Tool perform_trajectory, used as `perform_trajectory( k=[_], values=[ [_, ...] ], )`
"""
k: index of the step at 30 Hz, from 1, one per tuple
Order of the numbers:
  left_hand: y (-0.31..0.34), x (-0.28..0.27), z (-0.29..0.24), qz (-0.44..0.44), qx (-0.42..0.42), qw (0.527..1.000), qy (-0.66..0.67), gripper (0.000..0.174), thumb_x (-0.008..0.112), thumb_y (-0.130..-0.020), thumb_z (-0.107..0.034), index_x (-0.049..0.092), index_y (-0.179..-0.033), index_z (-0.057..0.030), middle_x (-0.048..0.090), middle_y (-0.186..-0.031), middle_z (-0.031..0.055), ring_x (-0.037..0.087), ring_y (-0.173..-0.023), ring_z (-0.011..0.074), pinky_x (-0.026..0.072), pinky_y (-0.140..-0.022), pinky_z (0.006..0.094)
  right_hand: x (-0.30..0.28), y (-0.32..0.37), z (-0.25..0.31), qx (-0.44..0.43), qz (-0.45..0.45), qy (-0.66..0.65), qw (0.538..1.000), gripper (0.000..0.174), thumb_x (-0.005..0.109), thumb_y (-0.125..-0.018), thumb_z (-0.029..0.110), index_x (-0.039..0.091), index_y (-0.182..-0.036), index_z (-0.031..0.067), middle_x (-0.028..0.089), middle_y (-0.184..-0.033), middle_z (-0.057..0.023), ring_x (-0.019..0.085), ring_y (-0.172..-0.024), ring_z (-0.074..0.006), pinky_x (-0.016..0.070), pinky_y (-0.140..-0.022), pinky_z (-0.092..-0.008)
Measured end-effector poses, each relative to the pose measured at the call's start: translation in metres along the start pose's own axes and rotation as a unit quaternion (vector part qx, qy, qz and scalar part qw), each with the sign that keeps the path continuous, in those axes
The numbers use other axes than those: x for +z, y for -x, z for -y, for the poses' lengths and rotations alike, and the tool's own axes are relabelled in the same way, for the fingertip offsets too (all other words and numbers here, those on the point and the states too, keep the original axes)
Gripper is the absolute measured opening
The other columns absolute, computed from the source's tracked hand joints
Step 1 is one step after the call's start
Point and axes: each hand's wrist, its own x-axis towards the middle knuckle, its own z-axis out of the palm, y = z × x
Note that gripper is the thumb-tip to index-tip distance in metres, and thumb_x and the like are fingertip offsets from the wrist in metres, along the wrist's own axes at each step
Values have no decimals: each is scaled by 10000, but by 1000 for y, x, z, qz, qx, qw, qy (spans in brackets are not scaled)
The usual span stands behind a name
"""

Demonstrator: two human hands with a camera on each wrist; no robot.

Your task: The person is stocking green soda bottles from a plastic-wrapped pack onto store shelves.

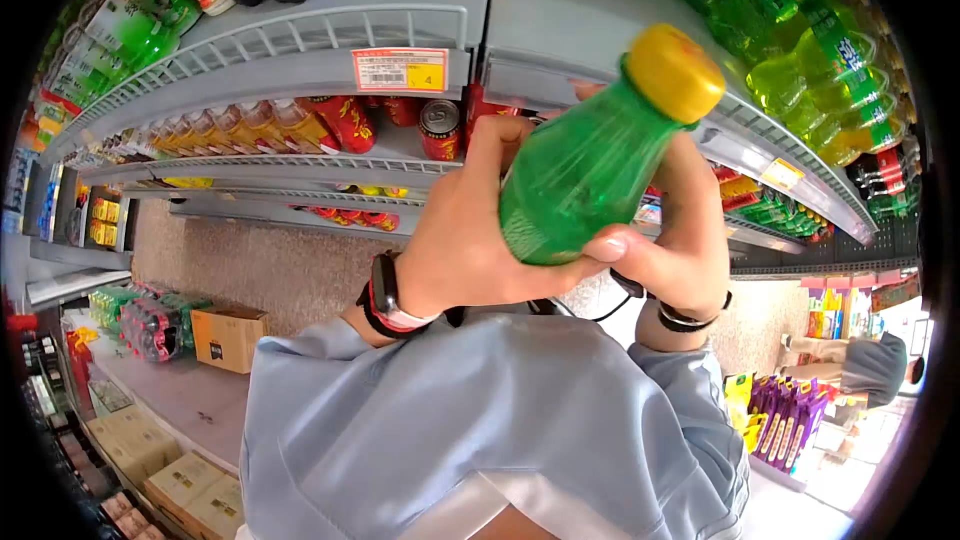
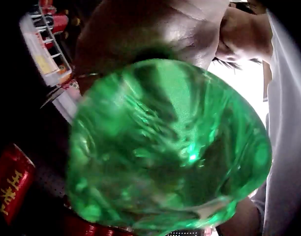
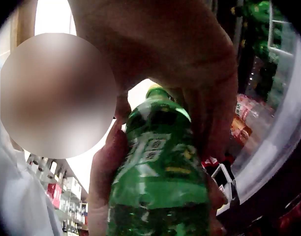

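Observation:
In the head view a green plastic bottle (image 1: 585, 175) with a yellow cap (image 1: 675, 70) is held up in front of the chest, tilted with its cap toward the upper right. My left hand (image 1: 450, 225), with a smartwatch (image 1: 385, 285) on its wrist, grips the lower body. My right hand (image 1: 690, 230) holds the other side, its thumb on the green plastic and its fingers bent behind. The clear green base fills much of the left wrist view. A pale label panel (image 3: 153, 147) shows on the bottle's side in the right wrist view.
Just beyond the hands runs a wire-fronted shelf (image 1: 300, 35) with a price tag (image 1: 402, 70). Red cans (image 1: 440, 128) stand on the tier below. Large green bottles (image 1: 800, 60) fill the upper right. Behind are a cardboard box (image 1: 230, 338) and, at far right, another person (image 1: 870, 370).

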Motion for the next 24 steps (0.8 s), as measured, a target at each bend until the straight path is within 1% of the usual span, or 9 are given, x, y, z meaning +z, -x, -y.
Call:
perform_trajectory(
  k=[3, 8, 11, 13, 16, 18, 19, 22, 24],
  values=[
    [-6, 12, -17, -58, -3, 968, -244, 854, 900, -575, -345, 385, -1166, -7, 615, -931, 153, 663, -766, 361, 529, -597, 412, 4, -2, -9, -46, -51, -80, 994, 771, 771, -743, 338, 438, -1289, -95, 593, -1202, -219, 596, -1102, -269, 468, -951, -379],
    [-10, 16, -9, -33, 1, 985, -171, 961, 918, -557, -380, 352, -1235, -2, 628, -989, 171, 671, -843, 342, 541, -680, 392, -14, -6, -10, -37, -141, -93, 985, 554, 699, -842, 305, 493, -1196, -69, 619, -1115, -184, 632, -1018, -265, 513, -879, -361],
    [-7, 17, -3, 75, -84, 990, -89, 1048, 918, -619, -228, 225, -1368, 12, 500, -1291, 216, 515, -1215, 261, 407, -1007, 383, -23, -15, 3, -11, -238, 16, 971, 375, 669, -869, 256, 598, -1084, -44, 668, -968, -103, 653, -890, -174, 519, -782, -295],
    [-9, 23, 17, 56, -65, 996, -10, 993, 908, -624, -278, 286, -1343, 10, 562, -1193, 190, 586, -1089, 277, 466, -917, 385, -26, -22, 15, 16, -280, 61, 958, 343, 647, -884, 244, 617, -1068, -44, 674, -949, -95, 651, -875, -161, 515, -781, -289],
    [-9, 28, 29, 32, -58, 986, 154, 918, 881, -661, -305, 345, -1338, 9, 610, -1116, 153, 653, -950, 266, 542, -805, 388, -48, -37, 29, 58, -83, -62, 993, 559, 612, -928, 454, 569, -1175, -46, 634, -916, -66, 594, -847, -126, 477, -762, -245],
    [-7, 18, 20, 183, -250, 818, 484, 944, 873, -666, -297, 326, -1374, 3, 590, -1149, 167, 655, -950, 272, 562, -793, 407, -42, -53, 35, 137, -195, -125, 963, 488, 602, -941, 425, 600, -1117, -30, 646, -920, -71, 603, -844, -132, 482, -746, -252],
    [-4, 19, 21, 179, -256, 795, 519, 977, 863, -671, -293, 291, -1407, -2, 574, -1171, 171, 653, -953, 287, 573, -798, 435, -42, -50, 34, 137, -197, -127, 963, 488, 602, -941, 425, 600, -1117, -30, 646, -920, -71, 603, -844, -132, 482, -746, -252],
    [-5, 20, 25, 178, -254, 807, 503, 978, 860, -675, -299, 283, -1405, 0, 555, -1206, 174, 650, -970, 290, 583, -782, 444, -48, -41, 21, 67, -98, -105, 987, 396, 600, -950, 337, 615, -1095, -32, 651, -949, -73, 611, -847, -133, 490, -747, -266],
    [-6, 10, 29, 214, -266, 808, 480, 1014, 853, -691, -308, 242, -1444, -12, 497, -1298, 169, 572, -1138, 289, 514, -917, 444, -52, -42, 8, 12, -79, -68, 994, 328, 582, -916, 225, 626, -1082, -55, 679, -951, -111, 650, -886, -171, 508, -806, -296]
  ],
)
